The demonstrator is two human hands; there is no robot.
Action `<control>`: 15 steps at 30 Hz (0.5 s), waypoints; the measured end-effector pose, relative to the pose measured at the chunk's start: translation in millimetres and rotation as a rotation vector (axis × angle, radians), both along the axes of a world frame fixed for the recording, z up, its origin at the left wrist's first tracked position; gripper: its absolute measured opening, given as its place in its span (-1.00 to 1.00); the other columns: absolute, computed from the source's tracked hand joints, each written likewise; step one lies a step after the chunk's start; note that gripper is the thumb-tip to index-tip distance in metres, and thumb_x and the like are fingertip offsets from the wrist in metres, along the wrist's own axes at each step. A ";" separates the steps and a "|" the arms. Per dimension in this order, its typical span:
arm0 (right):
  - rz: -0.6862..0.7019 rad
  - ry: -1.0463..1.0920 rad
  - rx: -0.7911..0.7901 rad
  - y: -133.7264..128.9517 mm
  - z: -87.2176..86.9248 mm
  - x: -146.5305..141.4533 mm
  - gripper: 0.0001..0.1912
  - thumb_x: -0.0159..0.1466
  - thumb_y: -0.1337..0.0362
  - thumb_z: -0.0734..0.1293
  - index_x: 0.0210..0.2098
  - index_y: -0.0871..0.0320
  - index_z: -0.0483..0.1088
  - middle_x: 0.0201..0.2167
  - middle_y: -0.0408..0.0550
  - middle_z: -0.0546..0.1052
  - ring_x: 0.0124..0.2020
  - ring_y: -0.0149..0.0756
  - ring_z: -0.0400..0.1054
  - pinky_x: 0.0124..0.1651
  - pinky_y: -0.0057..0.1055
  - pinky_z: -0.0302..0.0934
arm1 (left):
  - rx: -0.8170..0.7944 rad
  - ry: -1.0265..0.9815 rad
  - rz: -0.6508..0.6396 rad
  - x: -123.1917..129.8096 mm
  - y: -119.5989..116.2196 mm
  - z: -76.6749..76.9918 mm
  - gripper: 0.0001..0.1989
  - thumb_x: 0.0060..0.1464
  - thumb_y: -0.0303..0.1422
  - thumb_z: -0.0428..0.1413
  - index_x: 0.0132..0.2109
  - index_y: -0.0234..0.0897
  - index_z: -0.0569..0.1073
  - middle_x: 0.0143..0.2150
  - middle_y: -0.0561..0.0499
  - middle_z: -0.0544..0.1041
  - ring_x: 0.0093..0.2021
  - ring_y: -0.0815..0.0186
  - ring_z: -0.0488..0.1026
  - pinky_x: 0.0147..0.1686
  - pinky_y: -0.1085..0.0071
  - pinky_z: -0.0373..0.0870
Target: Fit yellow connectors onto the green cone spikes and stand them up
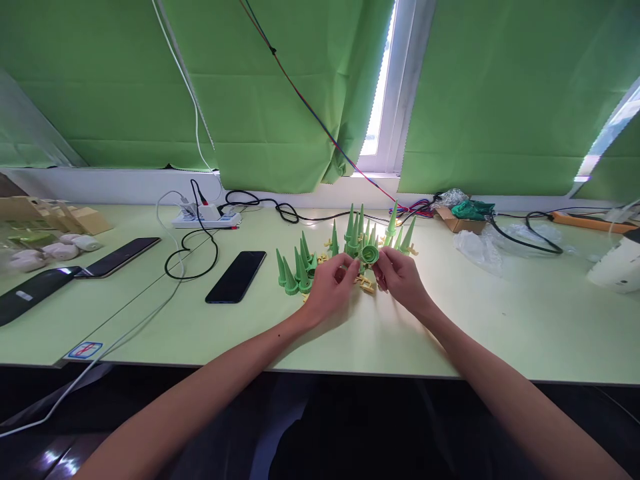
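At the centre of the frame, just right of the middle, we hold a green cone (370, 254) with its round, hollow base turned towards us. Our right hand (401, 279) has its grip clamped on the cone's rim, thumb and fingers pressed to the right edge. Our left hand (331, 285) is just beside it, on the left, with thumb and fingers curled towards each other; we cannot tell whether that grip is closed on anything.

Around our hands, more green cones stand on the pale counter (480, 327): one group (303, 272) to the left of our left hand, others behind both hands, their tips pointing up. Small yellow pieces (367, 285) lie between our hands and among the cones.

Left of the centre, we see a black phone (236, 277) lying flat, apart from the cones. Above it in the frame, a white power strip (225, 220) carries plugs and cables. Towards the right, a small cardboard box (456, 221) bears a green plastic bag (473, 209), with clear plastic wrap (479, 252) in front. Green curtains (295, 100) fill much of the top of the frame.
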State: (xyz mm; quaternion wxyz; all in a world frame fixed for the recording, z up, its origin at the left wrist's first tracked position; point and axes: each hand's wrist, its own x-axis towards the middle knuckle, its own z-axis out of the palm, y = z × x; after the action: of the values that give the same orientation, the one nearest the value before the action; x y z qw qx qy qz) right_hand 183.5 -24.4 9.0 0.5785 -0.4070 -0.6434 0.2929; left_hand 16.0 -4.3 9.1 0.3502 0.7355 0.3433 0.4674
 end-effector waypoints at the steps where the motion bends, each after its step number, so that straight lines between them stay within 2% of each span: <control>1: 0.004 0.005 -0.002 -0.3 0.2 -0.1 -0.54 0.36 -0.11 0.22 -0.49 0.09 0.20 -0.60 -0.20 0.27 -0.64 -0.44 0.12 -0.60 -0.42 0.07 | -0.022 -0.003 -0.014 0.0 -0.1 0.5 -0.58 0.26 -0.03 -0.01 -0.39 -0.28 0.36 -0.57 0.12 0.29 -0.61 0.46 0.21 -0.57 0.47 0.13; 6: 0.009 -0.091 0.006 -0.4 -3.2 1.0 -0.56 0.39 -0.05 0.21 -0.49 0.11 0.21 -0.59 -0.20 0.26 -0.62 -0.44 0.13 -0.57 -0.44 0.05 | -0.132 -0.031 -0.085 -1.5 1.3 0.7 -0.39 0.31 0.04 -0.17 -0.47 -0.31 0.42 -0.71 0.11 0.23 -0.65 0.41 0.23 -0.54 0.44 0.19; 15: -0.016 -0.182 0.018 -0.2 -5.5 3.8 -0.55 0.41 -0.04 0.17 -0.50 0.09 0.14 -0.64 -0.22 0.23 -0.62 -0.44 0.09 -0.57 -0.45 0.01 | -0.168 -0.002 -0.158 -4.6 1.1 2.4 -0.41 0.32 0.02 -0.17 -0.43 -0.31 0.45 -0.71 0.10 0.27 -0.66 0.42 0.22 -0.53 0.44 0.18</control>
State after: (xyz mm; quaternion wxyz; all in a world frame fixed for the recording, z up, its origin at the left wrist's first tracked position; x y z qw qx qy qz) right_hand 187.2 -24.5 3.5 0.5236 -0.4316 -0.6928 0.2443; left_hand 11.3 -3.1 11.4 0.4468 0.7280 0.3216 0.4087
